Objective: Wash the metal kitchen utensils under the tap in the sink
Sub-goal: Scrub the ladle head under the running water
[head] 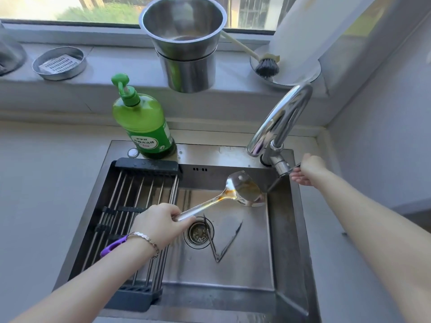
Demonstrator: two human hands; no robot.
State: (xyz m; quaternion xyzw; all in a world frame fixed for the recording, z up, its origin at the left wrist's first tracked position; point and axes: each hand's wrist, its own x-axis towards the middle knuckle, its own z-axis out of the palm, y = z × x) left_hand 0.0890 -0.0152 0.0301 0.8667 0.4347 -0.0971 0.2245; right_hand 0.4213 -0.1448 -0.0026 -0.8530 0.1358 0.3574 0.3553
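Nearest the camera, two bare forearms reach over the sink (pixel 289 271). At left, a drying rack (pixel 130 220) spans the left part of the basin, with a green soap bottle (pixel 144 127) standing on the rim behind it. The left hand (pixel 161 226) is clenched round the handle end of a metal spatula (pixel 242 191), holding it tilted above the basin floor, blade toward the tap side. The blade and neck carry brown residue; the item is unwashed. Below it, metal tongs (pixel 224 243) lie open on the basin floor, one tip over the drain (pixel 198 233); condition not discernible, and they appear untouched. At right, the right hand (pixel 307 170) rests at the lever of the tap (pixel 279 127); whether it grips the lever cannot be told. No water stream is visible. Assessment: task at its opening stage. Outstanding: start the water, rinse the spatula, then the tongs.
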